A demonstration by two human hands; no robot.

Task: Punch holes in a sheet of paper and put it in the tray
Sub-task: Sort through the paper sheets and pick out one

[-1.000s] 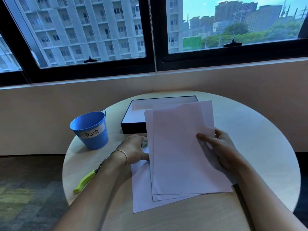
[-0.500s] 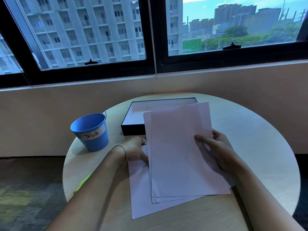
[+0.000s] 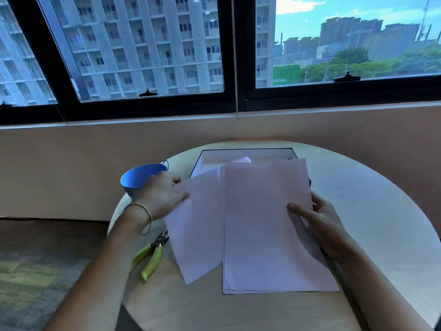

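My left hand pinches the upper left corner of one pale sheet and holds it lifted and tilted, off to the left of the stack. My right hand grips the right edge of the remaining stack of sheets, thumb on top, raised above the table. Behind the papers sits the black tray with a white inside, partly hidden by the sheets. The green-handled hole punch lies on the table below my left wrist.
A blue bucket stands at the table's left edge, half hidden by my left hand. The round light table ends close on the left and front. A wall and windows lie beyond it.
My left hand has risen from the table, taking one sheet up and leftward away from the stack. The hole punch is now uncovered. My right hand keeps holding the stack.
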